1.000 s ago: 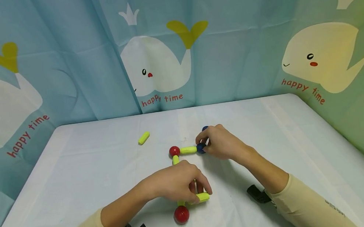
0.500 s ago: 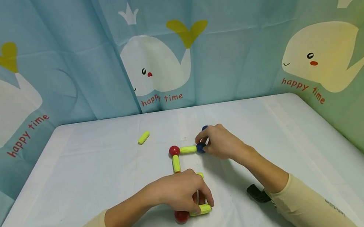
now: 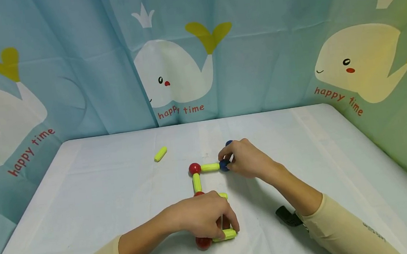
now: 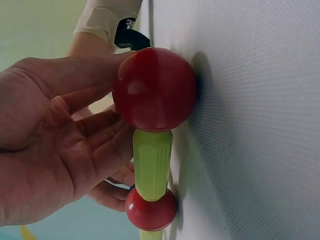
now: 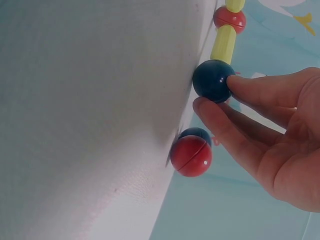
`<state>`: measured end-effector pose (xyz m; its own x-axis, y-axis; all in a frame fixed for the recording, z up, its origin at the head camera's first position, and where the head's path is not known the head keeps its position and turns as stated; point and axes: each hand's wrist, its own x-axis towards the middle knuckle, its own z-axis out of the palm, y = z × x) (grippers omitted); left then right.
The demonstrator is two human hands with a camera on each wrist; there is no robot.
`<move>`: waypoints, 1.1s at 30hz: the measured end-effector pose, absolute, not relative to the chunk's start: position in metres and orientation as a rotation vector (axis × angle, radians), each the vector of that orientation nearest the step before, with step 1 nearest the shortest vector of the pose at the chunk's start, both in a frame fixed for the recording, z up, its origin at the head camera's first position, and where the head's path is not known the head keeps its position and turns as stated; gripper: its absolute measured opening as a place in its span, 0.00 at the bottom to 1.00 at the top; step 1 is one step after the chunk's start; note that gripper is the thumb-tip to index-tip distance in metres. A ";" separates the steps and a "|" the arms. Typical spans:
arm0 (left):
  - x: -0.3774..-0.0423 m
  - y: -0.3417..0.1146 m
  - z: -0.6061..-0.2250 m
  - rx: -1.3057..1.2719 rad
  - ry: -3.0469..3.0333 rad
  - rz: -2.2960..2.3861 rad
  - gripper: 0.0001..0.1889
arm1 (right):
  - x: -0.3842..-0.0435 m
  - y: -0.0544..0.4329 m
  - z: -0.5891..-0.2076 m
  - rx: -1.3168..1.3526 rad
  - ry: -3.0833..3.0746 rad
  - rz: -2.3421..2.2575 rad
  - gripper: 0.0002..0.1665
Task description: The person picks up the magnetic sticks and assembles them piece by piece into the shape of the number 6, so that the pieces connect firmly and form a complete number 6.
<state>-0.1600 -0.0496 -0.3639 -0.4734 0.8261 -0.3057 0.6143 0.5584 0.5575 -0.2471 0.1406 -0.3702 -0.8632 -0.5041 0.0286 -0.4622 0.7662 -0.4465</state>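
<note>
My left hand pinches a yellow-green ribbed rod whose left end meets the front red ball. In the left wrist view that red ball covers the held rod; another rod runs from it to a second red ball. My right hand pinches a blue ball between thumb and fingertips. From the blue ball a rod leads left to the far red ball, and a further rod joins that to the middle red ball, partly hidden.
A loose yellow-green rod lies at the back left of the white table. Beyond my right hand are another blue ball and a red ball. Another rod shows behind my left hand. A whale-print curtain hangs behind.
My left hand has brought its rod toward the near edge, up to the front red ball, and has hardly moved over the last half second. My right hand has stayed on the blue ball.
</note>
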 end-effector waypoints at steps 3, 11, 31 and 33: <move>-0.161 -0.049 -0.365 1.186 2.234 0.497 0.12 | -0.247 0.141 -0.370 -0.775 2.863 -0.684 0.13; -0.162 -0.048 -0.367 1.243 2.227 0.452 0.13 | -0.247 0.140 -0.369 -0.777 2.862 -0.687 0.14; -0.174 -0.060 -0.362 1.184 2.178 0.693 0.13 | -0.247 0.142 -0.370 -0.785 2.854 -0.705 0.14; -0.179 -0.063 -0.361 1.163 2.187 0.748 0.10 | -0.246 0.142 -0.370 -0.792 2.853 -0.712 0.15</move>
